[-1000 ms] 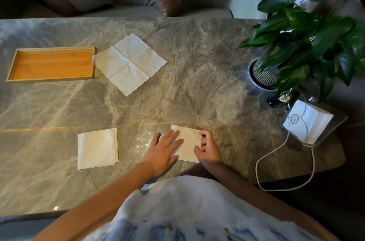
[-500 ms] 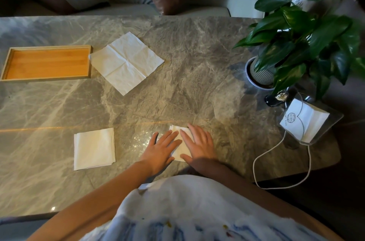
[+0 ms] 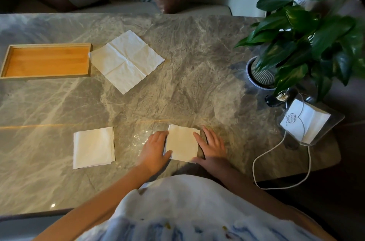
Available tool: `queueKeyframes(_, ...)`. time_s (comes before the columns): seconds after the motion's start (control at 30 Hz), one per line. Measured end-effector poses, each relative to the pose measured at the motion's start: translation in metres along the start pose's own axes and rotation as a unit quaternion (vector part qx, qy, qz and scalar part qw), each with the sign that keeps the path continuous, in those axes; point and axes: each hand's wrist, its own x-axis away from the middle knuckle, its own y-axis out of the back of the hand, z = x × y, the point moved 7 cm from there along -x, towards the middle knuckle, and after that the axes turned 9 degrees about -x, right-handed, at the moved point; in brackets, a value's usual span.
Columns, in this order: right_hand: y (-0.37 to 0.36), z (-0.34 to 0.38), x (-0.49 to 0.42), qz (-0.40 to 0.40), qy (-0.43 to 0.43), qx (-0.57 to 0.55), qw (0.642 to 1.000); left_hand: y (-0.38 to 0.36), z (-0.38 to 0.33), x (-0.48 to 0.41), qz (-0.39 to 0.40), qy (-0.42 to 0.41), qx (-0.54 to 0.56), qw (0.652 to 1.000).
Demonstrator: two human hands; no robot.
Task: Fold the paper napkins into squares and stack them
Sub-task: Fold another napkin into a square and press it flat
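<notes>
A white napkin folded into a square [image 3: 182,143] lies flat on the marble table near its front edge. My left hand [image 3: 154,147] rests at the square's left side and my right hand [image 3: 211,145] at its right side, fingers spread, edges touching the paper. A stack of folded napkins [image 3: 93,147] sits to the left. One unfolded napkin [image 3: 126,61] lies farther back, creased into quarters.
An empty wooden tray [image 3: 46,60] stands at the back left beside the unfolded napkin. A potted plant [image 3: 260,75] occupies the right side, with a clear napkin holder [image 3: 308,122] and a white cord [image 3: 276,146] near the right front edge.
Both hands have slid off the top of the folded napkin to its left and right sides, which leaves the whole square showing.
</notes>
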Motion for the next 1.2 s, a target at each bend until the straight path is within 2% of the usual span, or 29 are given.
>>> queueKeyframes(0.1, -0.001, -0.002, 0.001, 0.007, -0.01, 0.001, 1.0, -0.004, -0.008, -0.003, 0.027, 0.098, 0.194, 0.976)
queueKeyframes(0.2, 0.001, -0.001, 0.0, 0.012, -0.012, -0.004, 1.0, -0.02, -0.006, 0.007, 0.068, 0.207, 0.361, 0.907)
queueKeyframes(0.27, 0.001, 0.001, 0.001, 0.016, -0.014, -0.006, 1.0, -0.028, 0.003, 0.009, 0.071, 0.266, 0.418, 0.866)
queueKeyframes(0.3, 0.002, 0.001, 0.001, 0.017, -0.015, -0.01, 1.0, -0.029, 0.008, 0.008, 0.069, 0.282, 0.42, 0.86)
queueKeyframes(0.43, 0.004, 0.004, 0.004, 0.02, -0.016, -0.03, 0.999, -0.026, 0.004, 0.003, 0.074, 0.274, 0.406, 0.869)
queueKeyframes(0.6, -0.002, 0.005, 0.011, 0.013, -0.024, -0.061, 0.998, -0.028, -0.007, 0.007, 0.098, 0.181, 0.296, 0.933)
queueKeyframes(0.7, -0.001, 0.012, 0.016, -0.015, -0.008, -0.065, 0.998, -0.024, 0.002, 0.014, 0.097, 0.178, 0.311, 0.928)
queueKeyframes(0.77, 0.0, 0.02, 0.021, -0.055, -0.018, -0.127, 0.99, -0.016, 0.009, 0.023, 0.092, 0.166, 0.349, 0.918)
queueKeyframes(0.83, -0.001, 0.029, 0.023, -0.096, -0.06, -0.252, 0.961, -0.006, 0.023, 0.034, 0.089, 0.173, 0.402, 0.895)
queueKeyframes(0.87, -0.004, 0.034, 0.022, -0.1, -0.099, -0.328, 0.934, -0.001, 0.031, 0.04, 0.092, 0.185, 0.438, 0.875)
queueKeyframes(0.9, -0.01, 0.043, 0.02, -0.09, -0.143, -0.412, 0.895, 0.005, 0.04, 0.047, 0.096, 0.199, 0.472, 0.854)
queueKeyframes(0.97, -0.027, 0.07, 0.013, -0.048, -0.214, -0.566, 0.795, 0.019, 0.061, 0.058, 0.089, 0.224, 0.513, 0.824)
queueKeyframes(1.0, -0.035, 0.085, 0.009, -0.028, -0.234, -0.613, 0.754, 0.027, 0.072, 0.063, 0.079, 0.235, 0.527, 0.813)
queueKeyframes(1.03, -0.04, 0.101, 0.005, -0.008, -0.24, -0.64, 0.729, 0.036, 0.083, 0.067, 0.065, 0.243, 0.542, 0.801)
queueKeyframes(1.1, -0.05, 0.133, -0.003, 0.033, -0.233, -0.659, 0.715, 0.051, 0.108, 0.077, 0.041, 0.251, 0.556, 0.791)
queueKeyframes(1.2, -0.058, 0.175, -0.013, 0.062, -0.193, -0.626, 0.753, 0.067, 0.149, 0.09, 0.014, 0.245, 0.518, 0.82)
